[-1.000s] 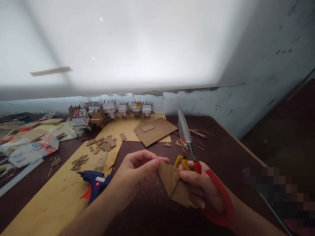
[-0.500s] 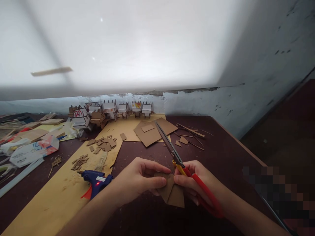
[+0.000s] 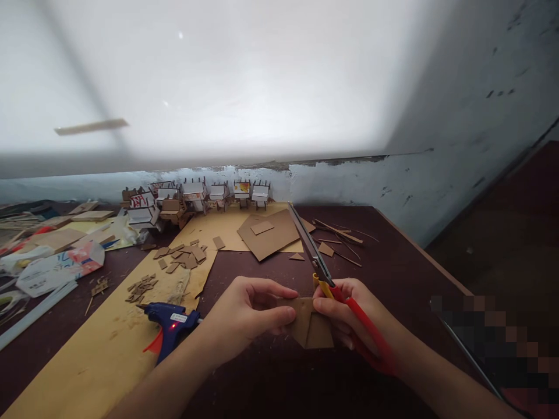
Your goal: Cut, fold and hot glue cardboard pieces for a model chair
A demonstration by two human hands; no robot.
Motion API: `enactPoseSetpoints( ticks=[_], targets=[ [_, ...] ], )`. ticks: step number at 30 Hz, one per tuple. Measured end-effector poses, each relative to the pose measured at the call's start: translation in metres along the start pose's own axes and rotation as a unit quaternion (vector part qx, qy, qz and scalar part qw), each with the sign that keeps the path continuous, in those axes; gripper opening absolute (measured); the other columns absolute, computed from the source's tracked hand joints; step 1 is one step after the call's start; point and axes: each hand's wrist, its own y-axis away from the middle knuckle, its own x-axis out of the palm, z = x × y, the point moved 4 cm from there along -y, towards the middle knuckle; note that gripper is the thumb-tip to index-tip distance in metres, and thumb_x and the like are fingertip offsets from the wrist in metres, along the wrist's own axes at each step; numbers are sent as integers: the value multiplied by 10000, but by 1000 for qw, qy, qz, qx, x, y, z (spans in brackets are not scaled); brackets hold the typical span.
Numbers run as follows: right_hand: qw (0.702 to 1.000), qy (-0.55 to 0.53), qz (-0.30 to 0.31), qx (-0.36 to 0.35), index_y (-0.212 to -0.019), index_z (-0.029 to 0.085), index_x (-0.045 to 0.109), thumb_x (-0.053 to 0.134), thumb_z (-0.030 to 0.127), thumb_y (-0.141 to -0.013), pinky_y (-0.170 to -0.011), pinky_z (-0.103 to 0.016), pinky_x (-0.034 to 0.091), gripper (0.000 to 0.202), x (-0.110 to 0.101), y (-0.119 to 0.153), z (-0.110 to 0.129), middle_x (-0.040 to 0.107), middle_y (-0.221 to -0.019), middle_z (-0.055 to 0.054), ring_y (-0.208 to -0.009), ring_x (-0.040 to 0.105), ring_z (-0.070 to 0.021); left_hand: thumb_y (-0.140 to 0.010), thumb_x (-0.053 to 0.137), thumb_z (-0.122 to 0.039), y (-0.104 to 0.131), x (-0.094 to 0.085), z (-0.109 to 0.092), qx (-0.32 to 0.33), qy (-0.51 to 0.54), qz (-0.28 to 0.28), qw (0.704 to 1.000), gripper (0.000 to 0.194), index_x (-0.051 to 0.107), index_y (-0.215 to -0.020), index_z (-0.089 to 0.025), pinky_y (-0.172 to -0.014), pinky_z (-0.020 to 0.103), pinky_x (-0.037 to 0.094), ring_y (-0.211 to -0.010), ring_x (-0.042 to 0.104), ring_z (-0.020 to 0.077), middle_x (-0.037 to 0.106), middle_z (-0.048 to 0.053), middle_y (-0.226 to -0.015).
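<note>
Done, as far as we can see: small chair-like models [image 3: 194,195] stand assembled along the back of the surface [image 3: 393,256]. Small cardboard rectangles [image 3: 186,256] and narrow cardboard bits [image 3: 142,288] lie loose in two piles on the yellow paper [image 3: 100,349].

In hand: a folded or layered cardboard piece [image 3: 318,333], held low over the front of the surface. Our left hand [image 3: 244,314] has its fingers [image 3: 279,317] closed in a pinch on the near-left edge. Our right hand [image 3: 360,305] pinches the other side between thumb and fingers, nearly shut, and also carries the scissors [image 3: 321,267], blades close together and pointing away from the piece.

Left, by our judgement: the piece is unfinished, and the loose parts are unjoined. Larger cardboard sheets [image 3: 271,238] lie behind, beside thin offcut strips [image 3: 345,231]. The glue gun [image 3: 168,326] rests unheld, red light on. We cannot tell how many parts are wanted.
</note>
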Motion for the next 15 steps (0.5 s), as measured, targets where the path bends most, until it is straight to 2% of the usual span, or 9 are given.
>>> enactPoseSetpoints(
  ticks=[6, 9, 11, 12, 14, 15],
  targets=[
    [1000, -3, -25, -8, -713, 197, 569, 780, 440, -811, -344, -166, 285, 337, -4, 1, -2, 396, -432, 115, -360, 287, -44, -739, 860, -299, -1, -4, -1, 3, 17, -70, 997, 208, 788, -873, -157, -575, 197, 478, -568, 616, 101, 719, 7, -648],
    [999, 5, -35, -17, -716, 200, 569, 765, 435, -816, -350, -177, 270, 321, -4, 1, -1, 391, -425, 113, -362, 277, -48, -765, 832, -330, -3, -6, -6, 18, -35, -89, 995, 191, 768, -835, -164, -605, 225, 500, -614, 651, 136, 741, 25, -688],
    [999, 6, -37, -21, -719, 200, 574, 759, 437, -816, -355, -186, 261, 316, -3, 0, 1, 394, -426, 112, -361, 280, -50, -834, 764, -358, 3, -7, -17, 73, -118, -127, 982, 176, 766, -834, -181, -657, 259, 526, -705, 691, 179, 762, 44, -757],
    [999, 5, -40, -22, -713, 198, 573, 759, 440, -814, -359, -189, 254, 322, -3, 0, 2, 394, -425, 111, -360, 279, -50, -870, 722, -372, 10, -6, -25, 121, -164, -156, 966, 188, 764, -826, -195, -685, 282, 540, -754, 706, 204, 769, 52, -794],
    [998, 3, -53, -24, -689, 196, 567, 770, 452, -798, -359, -191, 238, 344, -2, 0, 4, 391, -424, 110, -356, 278, -46, -869, 719, -345, 36, -2, -40, 232, -234, -231, 915, 121, 773, -911, -246, -753, 332, 568, -831, 725, 240, 784, 53, -906],
    [998, 1, -59, -25, -679, 196, 564, 780, 454, -787, -358, -190, 232, 353, -3, -1, 5, 388, -422, 111, -356, 274, -45, -836, 749, -340, 52, 4, -45, 289, -251, -243, 891, 86, 777, -885, -276, -779, 364, 575, -873, 724, 271, 784, 53, -915]
  ],
)
